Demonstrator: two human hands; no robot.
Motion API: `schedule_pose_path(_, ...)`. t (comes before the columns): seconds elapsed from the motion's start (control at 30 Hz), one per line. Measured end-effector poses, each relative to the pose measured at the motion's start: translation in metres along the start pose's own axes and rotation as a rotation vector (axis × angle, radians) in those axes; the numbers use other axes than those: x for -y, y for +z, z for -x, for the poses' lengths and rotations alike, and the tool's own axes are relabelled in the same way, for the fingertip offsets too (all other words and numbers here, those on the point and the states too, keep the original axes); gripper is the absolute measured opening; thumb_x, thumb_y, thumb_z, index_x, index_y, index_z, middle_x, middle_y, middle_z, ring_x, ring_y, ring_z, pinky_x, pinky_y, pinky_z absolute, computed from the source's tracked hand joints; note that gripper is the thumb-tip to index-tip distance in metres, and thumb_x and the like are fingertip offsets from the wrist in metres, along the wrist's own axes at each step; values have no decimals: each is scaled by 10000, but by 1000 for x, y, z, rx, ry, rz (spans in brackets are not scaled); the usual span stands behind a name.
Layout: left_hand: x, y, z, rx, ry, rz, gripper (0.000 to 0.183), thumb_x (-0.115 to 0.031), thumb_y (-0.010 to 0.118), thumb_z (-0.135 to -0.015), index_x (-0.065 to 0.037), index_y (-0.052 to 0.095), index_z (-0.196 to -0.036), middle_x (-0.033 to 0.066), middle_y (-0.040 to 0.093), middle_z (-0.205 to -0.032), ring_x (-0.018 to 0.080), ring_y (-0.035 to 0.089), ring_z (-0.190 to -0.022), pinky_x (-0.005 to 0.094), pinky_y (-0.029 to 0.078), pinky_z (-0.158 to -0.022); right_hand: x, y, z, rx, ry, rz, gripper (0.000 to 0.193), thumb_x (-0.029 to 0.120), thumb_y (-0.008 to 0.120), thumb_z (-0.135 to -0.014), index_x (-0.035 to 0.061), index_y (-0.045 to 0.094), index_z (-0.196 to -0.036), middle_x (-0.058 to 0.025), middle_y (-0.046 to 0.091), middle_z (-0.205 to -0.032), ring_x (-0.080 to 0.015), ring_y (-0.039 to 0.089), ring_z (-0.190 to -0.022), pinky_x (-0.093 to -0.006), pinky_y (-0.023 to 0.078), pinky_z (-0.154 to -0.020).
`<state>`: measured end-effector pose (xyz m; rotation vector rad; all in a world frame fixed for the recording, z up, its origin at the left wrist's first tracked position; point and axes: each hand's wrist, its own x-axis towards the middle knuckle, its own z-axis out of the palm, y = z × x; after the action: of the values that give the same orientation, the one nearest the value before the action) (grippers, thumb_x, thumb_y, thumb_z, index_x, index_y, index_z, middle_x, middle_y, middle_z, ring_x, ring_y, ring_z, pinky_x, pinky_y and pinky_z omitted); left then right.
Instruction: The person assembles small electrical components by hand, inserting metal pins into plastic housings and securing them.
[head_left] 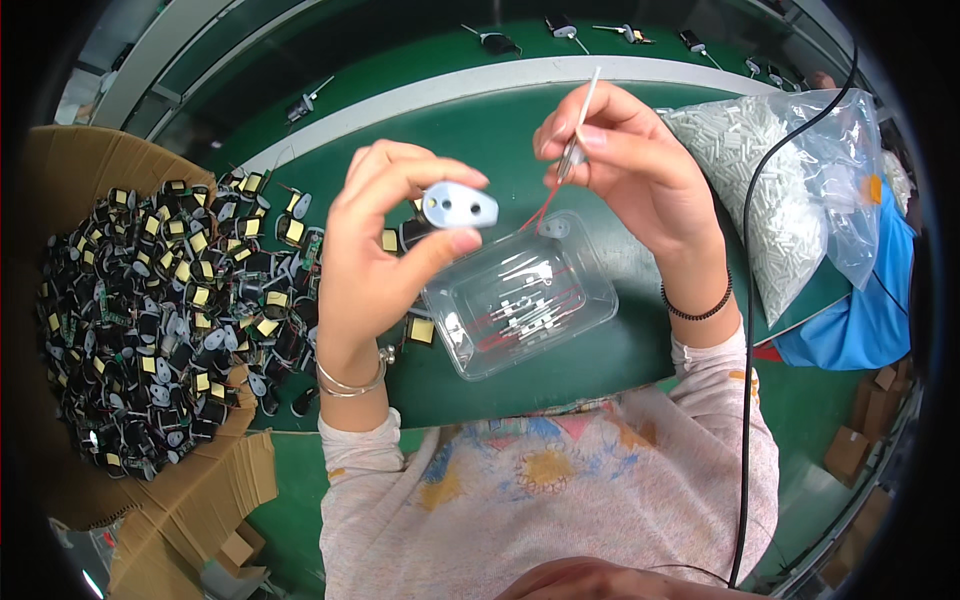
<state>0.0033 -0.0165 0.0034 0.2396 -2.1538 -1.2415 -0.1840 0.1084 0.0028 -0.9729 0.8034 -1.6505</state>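
Between thumb and fingers, my left hand [372, 235] grips a pale grey plastic end piece [460, 205] with dark holes in its face. Up and to its right, my right hand [655, 165] pinches a thin white-tipped stick [590, 98] and a slim metal part, possibly tweezers. Red wires [541, 212] trail down from these fingers. Just below both hands sits a clear plastic tray [604, 268], holding several small white parts with red leads. Another grey end piece [553, 229] shows at the tray's far edge. What lies behind my left fingers is partly hidden.
At left, a cardboard box [245, 470] overflows with black and grey assemblies [170, 310] bearing yellow pads. A clear bag of short white tubes [745, 170] lies at right beside blue cloth [850, 325]. Several assemblies [498, 43] rest beyond the bench's pale rail. A black cable [748, 400] hangs at right.
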Motion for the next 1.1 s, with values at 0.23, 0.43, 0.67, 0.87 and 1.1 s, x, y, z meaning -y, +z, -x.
schedule_pose_path(0.23,-5,12,0,240,28,139,334,-218,766,-607,-100,685,-908,97,581,-1134,280,448,-1146,397,327,-980,-8,16,4,-25,-218,83,159,71,548,-888,-25,558,-1015,-144,646,-992,-185,627,-945,-300,485,-827)
schedule_pose_path(0.43,-13,18,2,152,-19,175,336,-180,792,-570,-113,694,-885,55,591,-1013,268,504,-1049,385,382,-922,-11,25,3,-22,-284,200,121,27,566,-869,-26,563,-978,-104,630,-950,-171,621,-920,-300,484,-838)
schedule_pose_path(0.67,-9,14,1,169,116,11,360,-293,792,-610,-58,694,-864,62,608,-970,266,498,-1069,386,392,-906,-4,22,6,-33,-290,476,86,4,621,-803,-20,617,-885,-80,639,-888,-154,616,-850,-289,484,-820)
schedule_pose_path(0.87,-13,12,1,154,151,-36,364,-292,801,-592,-62,695,-853,43,618,-929,272,498,-1068,391,391,-906,2,25,10,-53,-330,553,111,-38,637,-750,-10,605,-853,-112,618,-823,-194,587,-803,-298,462,-712)
schedule_pose_path(1.1,-11,13,2,200,108,116,384,-300,800,-597,-25,686,-840,66,614,-922,274,523,-1034,393,400,-893,8,21,8,-2,-395,660,94,1,665,-740,-16,657,-831,-101,664,-835,-179,639,-773,-274,498,-717)
